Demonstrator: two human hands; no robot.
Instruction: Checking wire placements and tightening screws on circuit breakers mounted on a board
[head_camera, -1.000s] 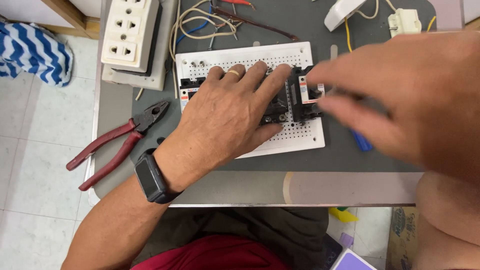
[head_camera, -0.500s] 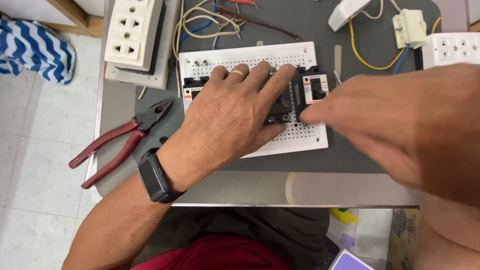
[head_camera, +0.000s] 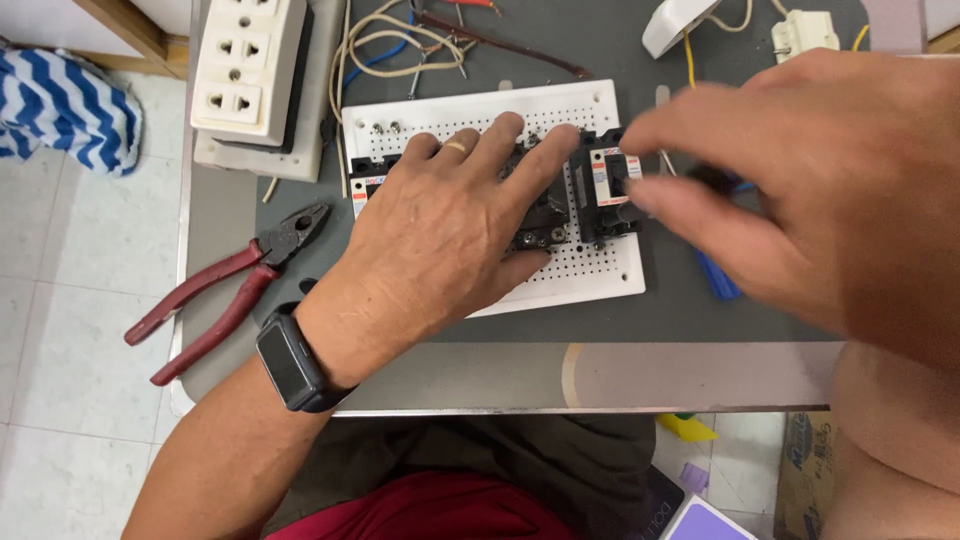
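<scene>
Board: a white perforated board (head_camera: 590, 275) lies flat on a grey table (head_camera: 700, 330), long axis running left to right, its right end tipped slightly toward the person.
Breakers: black breakers (head_camera: 605, 195) with white and red labels stand in a row across the board's middle.
Left hand: the left hand (head_camera: 450, 240) lies palm down on the board, fingers spread over the breakers, pressing on them and not closed around anything; a ring shows on one finger, a dark watch (head_camera: 293, 360) on the wrist.
Right hand: the right hand (head_camera: 810, 180), blurred, reaches in from the right; its fingertips meet at the rightmost breaker, but whether they pinch something cannot be told.
Blue tool: a blue handle (head_camera: 718, 275) lies under the right hand, just right of the board.
Pliers: red-handled pliers (head_camera: 225, 285) lie left of the board, jaws pointing toward it.
Socket: a cream socket strip (head_camera: 250, 65) sits at upper left.
</scene>
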